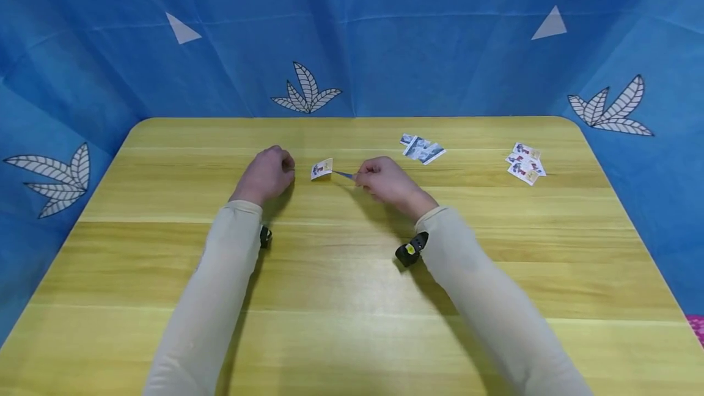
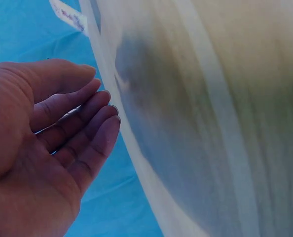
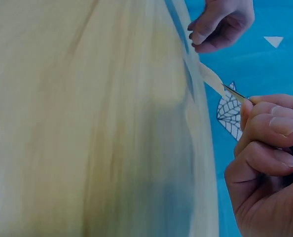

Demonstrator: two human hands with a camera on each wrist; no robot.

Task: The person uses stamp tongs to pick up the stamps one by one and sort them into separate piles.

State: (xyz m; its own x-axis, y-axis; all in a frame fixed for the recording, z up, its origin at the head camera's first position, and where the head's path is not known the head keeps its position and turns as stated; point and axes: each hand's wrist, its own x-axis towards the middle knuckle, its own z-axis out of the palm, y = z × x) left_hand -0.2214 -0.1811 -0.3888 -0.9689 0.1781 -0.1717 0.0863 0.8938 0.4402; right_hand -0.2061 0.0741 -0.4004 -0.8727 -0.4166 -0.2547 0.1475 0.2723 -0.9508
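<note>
In the head view my right hand [image 1: 389, 185] pinches thin pointed tweezers [image 1: 344, 175], whose tip meets the edge of a small picture card [image 1: 321, 168]. The card looks slightly bowed, one side raised; the right wrist view shows the curved card [image 3: 212, 79] at the tip of the tweezers [image 3: 234, 93]. Left of the card, apart from it, my left hand [image 1: 266, 175] rests near the tabletop. Its fingers [image 2: 94, 116] are loosely bent and hold nothing in the left wrist view.
A fanned group of blue-grey picture cards [image 1: 422, 149] lies beyond my right hand. Farther right are several colourful cards [image 1: 525, 164], overlapping. The wooden table [image 1: 341, 335] ends at a blue curtain [image 1: 352, 35] behind. Black wrist cameras [image 1: 411, 250] hang below the sleeves.
</note>
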